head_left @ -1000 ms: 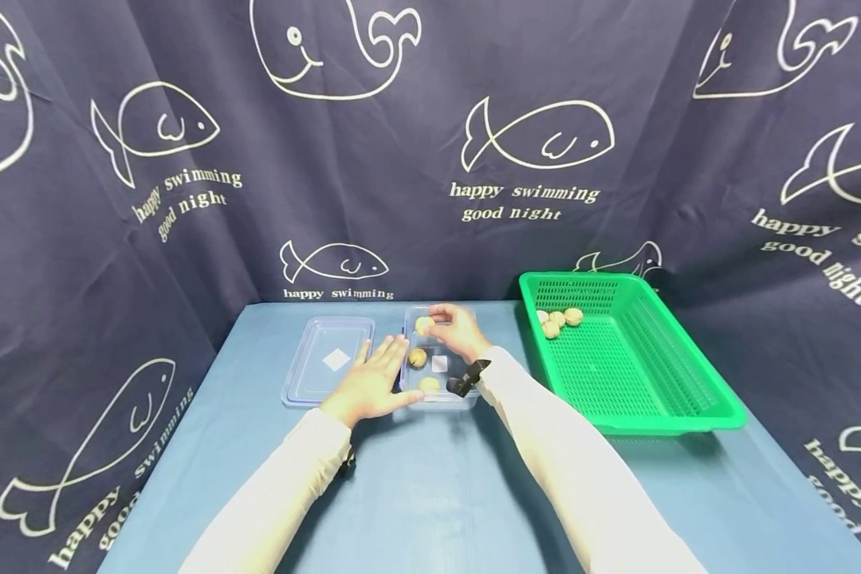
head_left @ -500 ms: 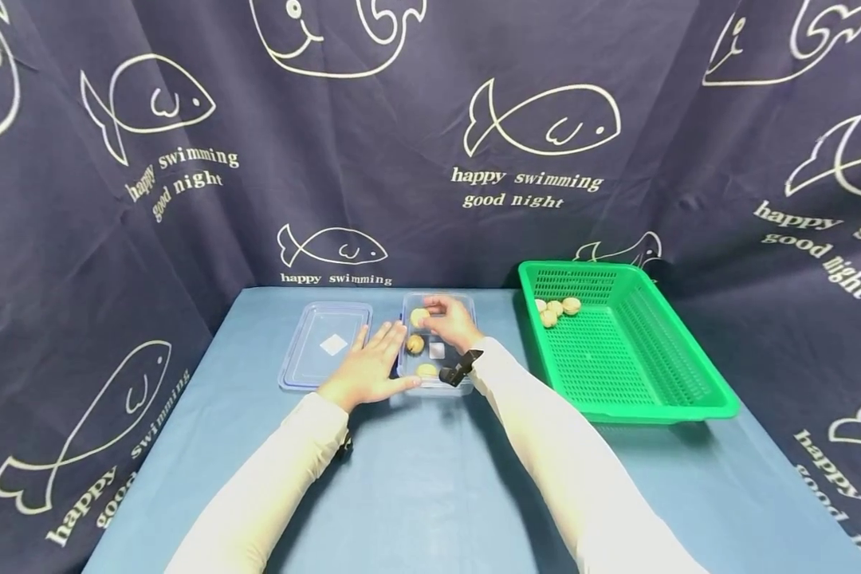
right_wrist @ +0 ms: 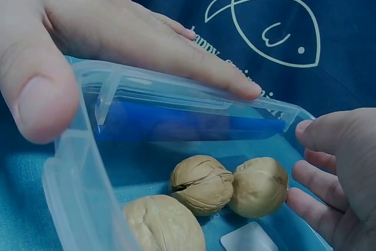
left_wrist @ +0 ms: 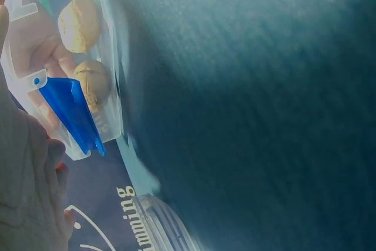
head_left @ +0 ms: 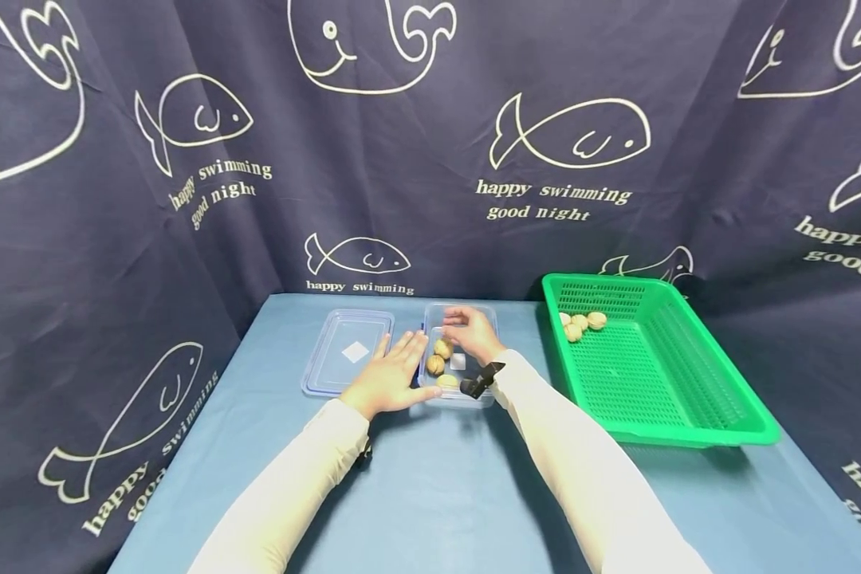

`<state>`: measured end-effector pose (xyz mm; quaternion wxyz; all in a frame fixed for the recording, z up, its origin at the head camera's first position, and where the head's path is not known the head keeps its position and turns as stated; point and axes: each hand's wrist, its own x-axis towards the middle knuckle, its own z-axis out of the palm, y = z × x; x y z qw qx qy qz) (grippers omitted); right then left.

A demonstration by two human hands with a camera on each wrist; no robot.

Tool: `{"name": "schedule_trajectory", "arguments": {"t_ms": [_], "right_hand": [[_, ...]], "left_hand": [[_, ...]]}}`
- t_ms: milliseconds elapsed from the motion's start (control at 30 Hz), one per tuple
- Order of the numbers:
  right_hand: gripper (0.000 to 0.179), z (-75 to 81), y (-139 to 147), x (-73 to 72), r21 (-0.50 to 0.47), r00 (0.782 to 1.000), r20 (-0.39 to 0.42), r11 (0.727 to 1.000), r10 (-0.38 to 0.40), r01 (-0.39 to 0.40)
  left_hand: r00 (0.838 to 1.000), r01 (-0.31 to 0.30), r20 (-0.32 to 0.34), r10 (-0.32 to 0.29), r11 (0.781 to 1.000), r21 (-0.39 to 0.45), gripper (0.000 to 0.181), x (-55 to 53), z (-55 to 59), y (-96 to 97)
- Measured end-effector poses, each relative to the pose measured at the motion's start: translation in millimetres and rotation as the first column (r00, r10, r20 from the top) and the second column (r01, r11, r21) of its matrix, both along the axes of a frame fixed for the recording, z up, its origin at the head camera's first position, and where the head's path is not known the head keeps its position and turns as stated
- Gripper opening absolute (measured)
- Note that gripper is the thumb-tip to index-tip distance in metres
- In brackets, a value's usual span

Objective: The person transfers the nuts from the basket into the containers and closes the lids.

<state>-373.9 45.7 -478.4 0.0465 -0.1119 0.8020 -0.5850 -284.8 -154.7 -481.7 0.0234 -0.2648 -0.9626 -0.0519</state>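
Clear plastic food box (right_wrist: 88, 198) on a blue tablecloth (head_left: 430, 494). Inside the box, along its left wall, three walnuts (right_wrist: 201, 184): far two touching each other, third nearer the front wall. Small white label (right_wrist: 249, 238) also on the box floor. Blue latch (right_wrist: 194, 124) on the left wall of the box.

On the box's left rim, left hand (head_left: 387, 383), fingers straight and spread wide, thumb by the box's near corner. Reaching into the far part of the box, right hand (head_left: 475, 335), fingers loosely bent and parted, a fingertip right beside the farthest walnut; contact hard to tell, but no pinch around it. White sleeves (head_left: 574, 454) on both arms, extending from the near side of the box.

Left of the box, flat on the cloth, matching clear lid (head_left: 368, 331) with a white diamond sticker (head_left: 355, 351). Right of the box, slightly apart, green perforated basket (head_left: 620, 375); four more walnuts (head_left: 579, 323) clustered in its far corner, toward the box. Beyond the box, dark blue curtain (head_left: 430, 199) with white fish outlines and "happy swimming good night".
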Motion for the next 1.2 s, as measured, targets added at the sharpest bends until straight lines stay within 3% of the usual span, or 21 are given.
{"name": "schedule_trajectory", "arguments": {"t_ms": [267,500,967,1200], "right_hand": [[0.044,1.1,2.3,0.9,0.007,0.999,0.027,1.000,-0.024,0.024],[0.042,2.1,6.9,-0.3,0.052,0.999,-0.048,0.998,-0.025,0.028],[0.038,37.7,33.7,-3.2,0.089,0.992,-0.128,0.996,-0.020,0.031],[0.040,52.9,60.7,-9.2,0.037,0.984,-0.172,0.998,-0.049,0.056]], "left_hand": [[1.000,0.007,-0.023,-0.008,1.000,-0.017,0.104,-0.3,-3.1,1.4],[1.000,0.009,-0.022,-0.009,1.000,-0.003,0.103,1.2,-8.6,3.4],[1.000,-0.016,0.000,0.016,1.000,0.009,0.105,2.2,-9.2,6.9],[1.000,-0.027,0.006,0.027,1.000,-0.006,0.107,0.9,-9.1,5.9]]}}
